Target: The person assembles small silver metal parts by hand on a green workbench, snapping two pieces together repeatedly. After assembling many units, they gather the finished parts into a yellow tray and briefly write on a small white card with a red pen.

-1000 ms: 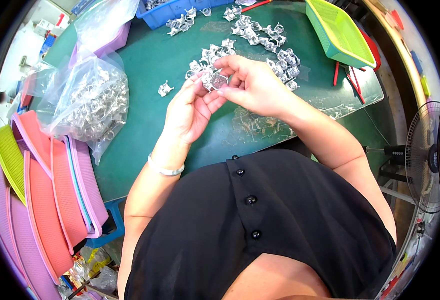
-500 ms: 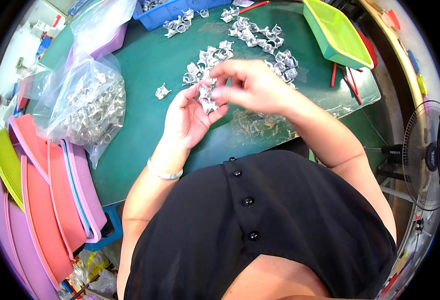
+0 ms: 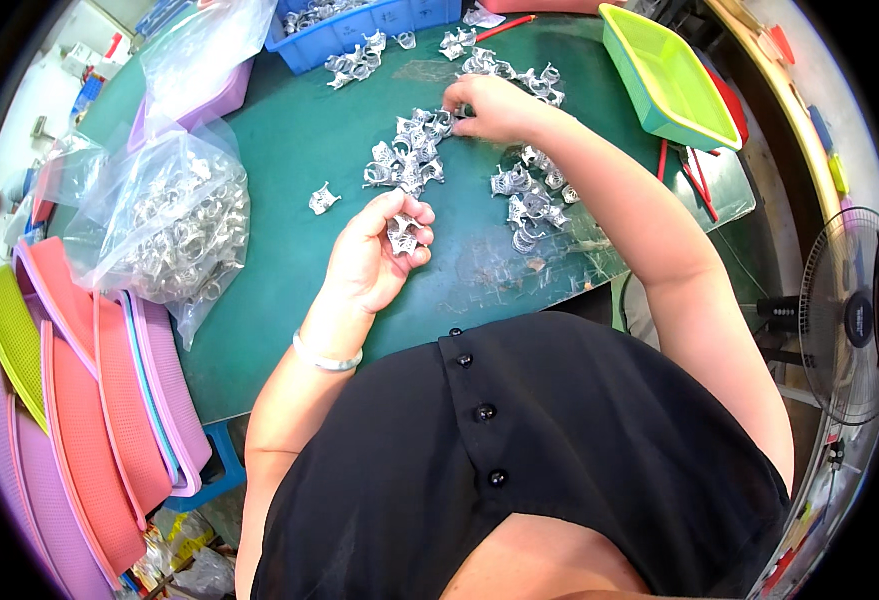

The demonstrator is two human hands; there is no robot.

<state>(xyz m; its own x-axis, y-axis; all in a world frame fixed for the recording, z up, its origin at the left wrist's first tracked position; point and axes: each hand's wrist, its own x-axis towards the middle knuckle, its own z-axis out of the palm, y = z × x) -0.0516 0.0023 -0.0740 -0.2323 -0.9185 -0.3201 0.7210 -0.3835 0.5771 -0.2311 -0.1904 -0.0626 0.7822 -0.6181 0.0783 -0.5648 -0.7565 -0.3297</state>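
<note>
My left hand (image 3: 372,255) is closed round a silver metal ring (image 3: 405,235) with an openwork top, held over the table near its front edge. Farther forward and to the right, my right hand (image 3: 503,108) has its thumb and fingers curled about a ring at the right edge of a heap of similar metal rings (image 3: 410,150); its fingertips partly cover that ring. One single ring (image 3: 324,198) lies apart to the left. Another cluster of rings (image 3: 530,205) lies below my right forearm.
A clear bag of rings (image 3: 185,215) sits on the left of the green table (image 3: 280,300). A blue bin (image 3: 375,25) stands at the back, a green-yellow basket (image 3: 665,90) at the right. Stacked coloured baskets (image 3: 100,400) crowd the lower left; a fan (image 3: 845,310) stands right.
My right hand has left my left hand and moved forward to the heap. The left hand has lowered slightly and closed round a ring. More rings now show below the right forearm.
</note>
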